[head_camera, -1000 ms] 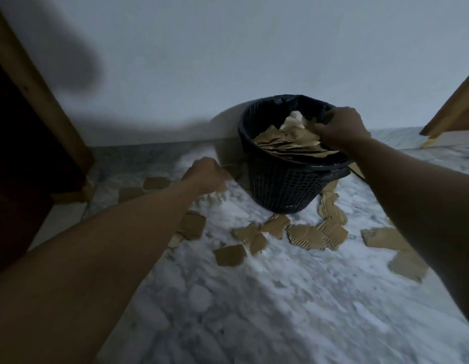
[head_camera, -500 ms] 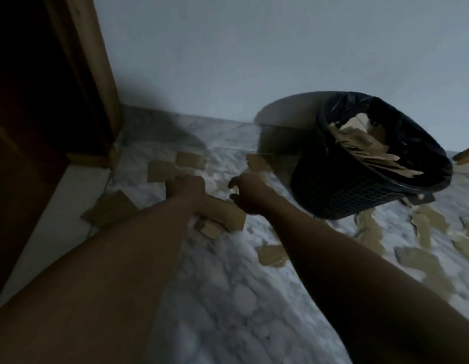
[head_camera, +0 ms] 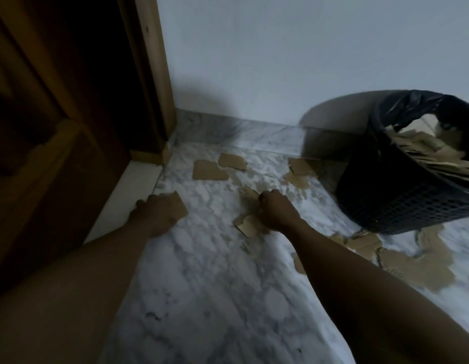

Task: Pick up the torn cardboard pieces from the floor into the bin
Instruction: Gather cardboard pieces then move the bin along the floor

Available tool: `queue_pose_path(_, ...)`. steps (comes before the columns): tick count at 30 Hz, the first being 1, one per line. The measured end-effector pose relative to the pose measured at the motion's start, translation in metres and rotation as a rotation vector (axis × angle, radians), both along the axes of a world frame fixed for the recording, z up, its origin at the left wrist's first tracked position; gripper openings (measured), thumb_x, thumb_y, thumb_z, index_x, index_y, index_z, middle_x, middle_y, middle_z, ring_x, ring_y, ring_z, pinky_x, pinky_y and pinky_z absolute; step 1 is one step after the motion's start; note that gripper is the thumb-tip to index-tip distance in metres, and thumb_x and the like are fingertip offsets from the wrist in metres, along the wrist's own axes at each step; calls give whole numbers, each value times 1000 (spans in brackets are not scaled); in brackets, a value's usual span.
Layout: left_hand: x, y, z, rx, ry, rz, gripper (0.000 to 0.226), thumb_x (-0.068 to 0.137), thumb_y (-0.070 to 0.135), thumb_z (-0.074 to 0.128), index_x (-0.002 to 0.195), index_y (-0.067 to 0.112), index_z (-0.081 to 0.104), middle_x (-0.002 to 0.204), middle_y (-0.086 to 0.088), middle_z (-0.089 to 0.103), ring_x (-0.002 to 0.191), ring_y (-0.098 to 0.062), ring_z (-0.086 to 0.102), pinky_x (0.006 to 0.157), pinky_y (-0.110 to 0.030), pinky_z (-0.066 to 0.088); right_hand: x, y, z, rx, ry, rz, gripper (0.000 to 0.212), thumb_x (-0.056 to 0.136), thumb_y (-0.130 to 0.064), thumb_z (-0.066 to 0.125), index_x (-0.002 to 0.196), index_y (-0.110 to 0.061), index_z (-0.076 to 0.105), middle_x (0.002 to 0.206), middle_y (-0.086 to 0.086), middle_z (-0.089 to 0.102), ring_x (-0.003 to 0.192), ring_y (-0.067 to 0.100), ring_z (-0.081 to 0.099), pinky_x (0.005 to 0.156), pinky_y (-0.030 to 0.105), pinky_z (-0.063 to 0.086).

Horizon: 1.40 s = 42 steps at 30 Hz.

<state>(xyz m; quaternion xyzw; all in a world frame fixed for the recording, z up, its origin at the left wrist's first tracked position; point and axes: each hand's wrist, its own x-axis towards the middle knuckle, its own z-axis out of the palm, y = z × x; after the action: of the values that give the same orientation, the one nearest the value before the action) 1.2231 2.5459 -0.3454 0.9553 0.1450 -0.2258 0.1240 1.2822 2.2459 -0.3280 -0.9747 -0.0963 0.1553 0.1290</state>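
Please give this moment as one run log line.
left hand: on door-side piece, grip unclear | right hand: grips middle piece | bin: part filled | floor: more pieces lying

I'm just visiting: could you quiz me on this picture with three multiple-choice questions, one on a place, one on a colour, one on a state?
1. Where is the bin?
A. at the right, near the wall
B. against the wooden door
C. mid-floor, far from any wall

2. Its colour?
A. white
B. black
C. red

3. Its state?
A. empty
B. lidded
C. holding cardboard pieces

Answers:
1 A, it stands at the picture's right edge by the wall.
2 B, its mesh side is black.
3 C, brown pieces show in its open top.
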Motion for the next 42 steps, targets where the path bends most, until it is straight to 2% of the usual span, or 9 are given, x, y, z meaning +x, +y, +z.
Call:
queue_pose_path(6,-14,-39,5,-55,37,79,94,69,43,83,144,15,35,140,-17,44,128,-39,44,102,-46,41,9,-29,35,218,-131,-248,23,86,-12,59,109,-8,62,102,14,65,93,33,65,77,42,55)
queue_pose_path(10,-8,-63,15,11,93,-33,83,85,61,60,148,14,34,149,-12,38,138,-35,34,114,-45,29,10,-67,39,289,-79,-352,29,91,-20,59,111,1,65,110,20,67,103,36,63,77,35,46)
queue_pose_path(16,19,-142,50,-94,106,-203,71,99,59,33,155,16,24,160,-15,21,146,-34,18,118,-40,16,-9,-118,47,71,263,-248,72,96,-49,54,147,-1,38,153,19,38,134,33,44,95,32,40)
queue_pose_path(21,19,-202,29,-108,211,-293,89,92,62,47,151,3,19,153,-15,19,140,-38,23,113,-47,31,-49,-129,52,-167,504,-61,79,91,-57,58,151,-13,33,155,10,34,137,29,41,106,37,38)
queue_pose_path(25,14,-206,6,-15,80,-422,76,81,34,71,141,12,29,141,-15,29,124,-39,39,102,-48,42,-82,-122,29,-339,352,186,62,90,-52,60,140,-16,47,142,14,35,127,34,39,101,46,44)
queue_pose_path(30,15,-198,8,-225,21,-203,102,68,32,87,145,9,25,135,-19,47,116,-34,55,91,-41,52,-100,-109,4,-307,179,219,45,91,-25,63,130,-12,46,130,16,40,113,32,46,81,41,42)
queue_pose_path(35,15,-186,6,-91,24,-215,70,79,40,75,134,11,43,134,-12,52,118,-30,55,94,-41,50,-95,-95,8,-193,194,130,39,90,-17,61,123,-10,41,107,13,55,101,30,53,94,49,38)
queue_pose_path(38,17,-175,10,-36,-60,-191,51,88,36,63,130,12,46,133,-12,53,120,-30,54,98,-41,46,-81,-94,14,-298,212,145,18,90,-18,59,107,-12,55,115,12,60,101,28,51,98,50,41)
queue_pose_path(42,20,-156,8,-10,-42,-139,55,89,33,61,136,10,41,138,-15,50,126,-34,50,103,-46,43,-53,-123,35,-459,301,51,54,86,-40,69,130,-14,53,137,11,41,126,37,38,103,60,30)
